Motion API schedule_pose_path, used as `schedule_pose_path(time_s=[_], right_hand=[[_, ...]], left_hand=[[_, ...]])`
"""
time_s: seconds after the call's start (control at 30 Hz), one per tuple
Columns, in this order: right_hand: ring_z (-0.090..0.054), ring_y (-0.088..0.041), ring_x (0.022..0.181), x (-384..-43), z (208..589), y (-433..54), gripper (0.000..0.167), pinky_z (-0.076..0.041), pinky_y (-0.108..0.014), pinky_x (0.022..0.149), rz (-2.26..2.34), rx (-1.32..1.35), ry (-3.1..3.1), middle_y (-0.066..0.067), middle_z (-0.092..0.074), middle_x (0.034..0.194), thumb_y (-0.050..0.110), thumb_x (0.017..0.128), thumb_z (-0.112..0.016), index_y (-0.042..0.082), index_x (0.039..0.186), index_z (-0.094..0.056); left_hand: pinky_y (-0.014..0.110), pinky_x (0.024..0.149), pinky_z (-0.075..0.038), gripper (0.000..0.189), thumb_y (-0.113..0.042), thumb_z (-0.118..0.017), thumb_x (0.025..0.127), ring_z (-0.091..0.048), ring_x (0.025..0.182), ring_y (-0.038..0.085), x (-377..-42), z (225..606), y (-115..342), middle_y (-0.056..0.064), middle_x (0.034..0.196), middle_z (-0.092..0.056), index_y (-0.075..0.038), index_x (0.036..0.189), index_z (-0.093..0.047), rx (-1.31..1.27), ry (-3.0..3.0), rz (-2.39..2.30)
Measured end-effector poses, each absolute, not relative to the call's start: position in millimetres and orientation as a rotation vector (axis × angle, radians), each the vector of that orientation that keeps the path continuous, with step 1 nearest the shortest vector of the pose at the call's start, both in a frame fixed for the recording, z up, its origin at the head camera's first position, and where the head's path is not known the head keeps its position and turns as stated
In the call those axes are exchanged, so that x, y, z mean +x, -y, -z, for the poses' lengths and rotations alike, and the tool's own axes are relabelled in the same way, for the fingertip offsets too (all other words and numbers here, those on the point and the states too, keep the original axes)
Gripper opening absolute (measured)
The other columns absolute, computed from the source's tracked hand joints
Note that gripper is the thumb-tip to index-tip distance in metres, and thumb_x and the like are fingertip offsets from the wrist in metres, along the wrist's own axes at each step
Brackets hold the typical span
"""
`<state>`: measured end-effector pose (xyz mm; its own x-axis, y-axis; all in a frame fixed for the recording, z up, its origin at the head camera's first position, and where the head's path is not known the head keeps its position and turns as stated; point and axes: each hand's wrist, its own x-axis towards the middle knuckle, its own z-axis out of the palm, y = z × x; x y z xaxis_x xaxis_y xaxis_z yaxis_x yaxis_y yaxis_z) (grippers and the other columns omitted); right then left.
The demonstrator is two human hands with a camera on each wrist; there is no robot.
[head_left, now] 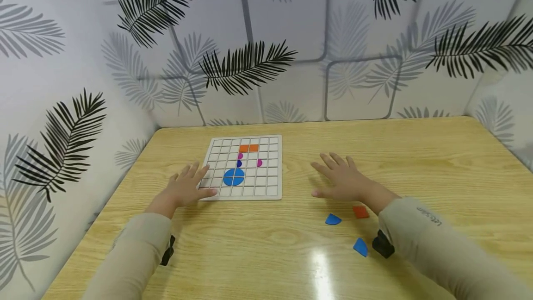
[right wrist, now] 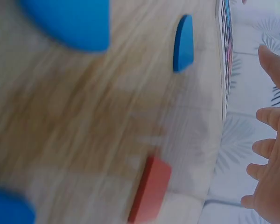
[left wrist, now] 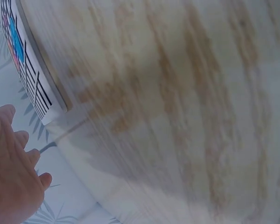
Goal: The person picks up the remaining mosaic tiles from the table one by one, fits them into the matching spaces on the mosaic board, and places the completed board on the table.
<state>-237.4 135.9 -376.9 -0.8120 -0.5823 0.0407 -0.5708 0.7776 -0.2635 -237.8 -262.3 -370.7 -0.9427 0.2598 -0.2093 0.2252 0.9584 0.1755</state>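
A white board (head_left: 260, 191) ruled into a grid lies on the left half of the table. On it are two orange squares (head_left: 249, 148), two small magenta pieces (head_left: 259, 163), a dark blue piece (head_left: 239, 164) and a blue disc (head_left: 233, 177) split by the grid lines. My left hand (head_left: 185, 186), fingers spread, is at the board's left edge and holds nothing. Right of the board, my right hand (head_left: 341, 179) is also spread with nothing in it. Nearest its wrist is a red square piece (head_left: 360, 212), with a blue quarter-round piece (head_left: 333, 219) beside it.
Another blue quarter-round piece (head_left: 360, 247) lies closer to the front, near a black wrist device (head_left: 383, 244). The wooden table (head_left: 250, 244) meets leaf-patterned walls (head_left: 291, 91) at the back and left. In the right wrist view, a blue shape (right wrist: 9, 207) is cut off at the lower corner.
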Motion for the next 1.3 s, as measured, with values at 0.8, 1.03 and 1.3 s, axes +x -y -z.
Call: schedule_pose_path(time_s=[0.8, 1.03, 1.3], right_hand=[[-0.013, -0.035, 0.126, -253, 389, -60, 0.069, -0.008, -0.054, 0.097, 0.247, -1.142, -2.721, -0.013, -0.021, 0.14, 0.055, 0.083, -0.041, 0.012, 0.136, -0.029], [-0.013, -0.031, 0.127, -253, 388, -50, 0.061, -0.007, -0.053, 0.097, 0.221, -1.14, -2.683, -0.009, -0.023, 0.14, 0.05, 0.086, -0.039, 0.015, 0.136, -0.03], [-0.017, -0.025, 0.127, -257, 389, -44, 0.052, -0.009, -0.052, 0.097, 0.123, -1.155, -2.676, -0.006, -0.024, 0.139, 0.041, 0.091, -0.036, 0.016, 0.135, -0.031]], left_hand=[[0.06, 0.093, -0.006, 0.084, -0.063, -0.039, 0.079, -0.004, 0.127, 0.037, -248, 384, 258, 0.017, 0.142, -0.004, -0.01, 0.14, -0.012, 0.328, -2.762, -0.217], [0.059, 0.093, -0.008, 0.084, -0.063, -0.038, 0.079, -0.006, 0.127, 0.036, -250, 386, 258, 0.016, 0.142, -0.008, -0.009, 0.139, -0.014, 0.383, -2.773, -0.186], [0.058, 0.093, -0.009, 0.081, -0.06, -0.04, 0.08, -0.007, 0.126, 0.038, -252, 384, 258, 0.019, 0.141, -0.009, -0.009, 0.139, -0.016, 0.412, -2.752, -0.181]])
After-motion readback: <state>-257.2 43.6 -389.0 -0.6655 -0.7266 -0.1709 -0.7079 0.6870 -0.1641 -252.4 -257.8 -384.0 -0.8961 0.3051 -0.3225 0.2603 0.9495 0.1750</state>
